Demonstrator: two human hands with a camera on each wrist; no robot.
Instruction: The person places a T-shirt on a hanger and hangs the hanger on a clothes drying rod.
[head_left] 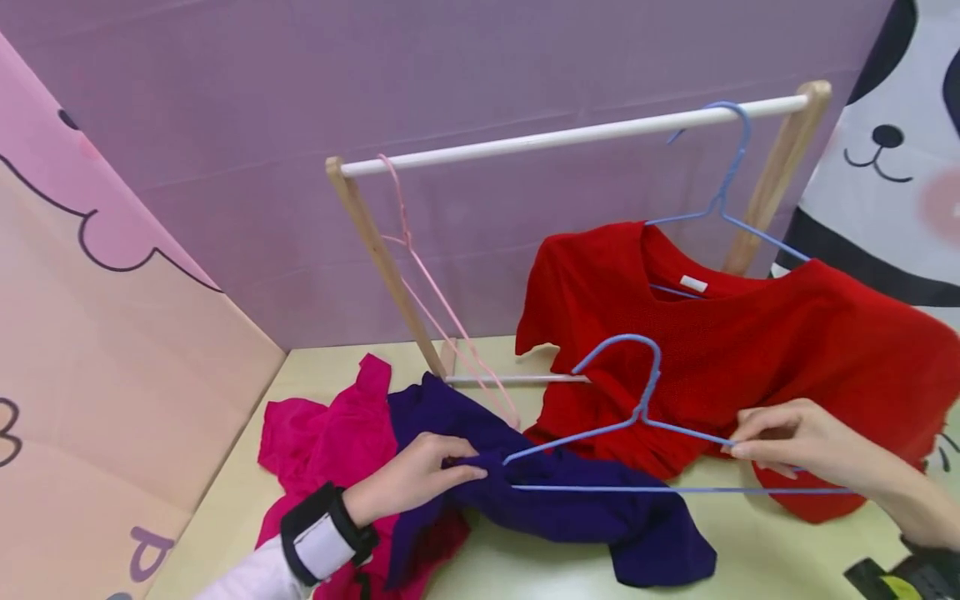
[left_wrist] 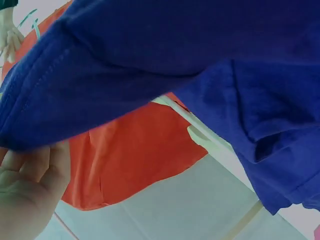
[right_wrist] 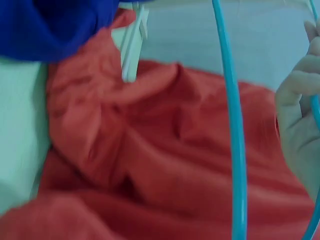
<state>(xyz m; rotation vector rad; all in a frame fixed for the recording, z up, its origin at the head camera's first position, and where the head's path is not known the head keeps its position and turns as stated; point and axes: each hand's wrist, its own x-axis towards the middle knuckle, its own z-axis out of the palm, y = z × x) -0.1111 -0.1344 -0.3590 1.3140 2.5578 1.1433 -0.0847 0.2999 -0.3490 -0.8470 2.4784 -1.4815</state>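
In the head view my right hand (head_left: 802, 442) pinches one shoulder of a blue clothes hanger (head_left: 637, 412), held with its hook upward. My left hand (head_left: 420, 475) grips the edge of a dark blue garment (head_left: 555, 500) between thumb and fingers, close to the hanger's other end. That garment is partly lifted, and its far part hangs toward the table. The left wrist view shows the dark blue cloth (left_wrist: 125, 65) draped over the left fingers (left_wrist: 55, 170). In the right wrist view the right hand (right_wrist: 300, 105) curls around the hanger's wire (right_wrist: 235, 135).
A rack with a white rail (head_left: 577, 137) and wooden posts stands behind. A red top (head_left: 675, 333) hangs there on another blue hanger (head_left: 723, 179); an unused pink hanger (head_left: 405, 217) hangs at left. A bright pink garment (head_left: 330, 442) lies on the table (head_left: 480, 558).
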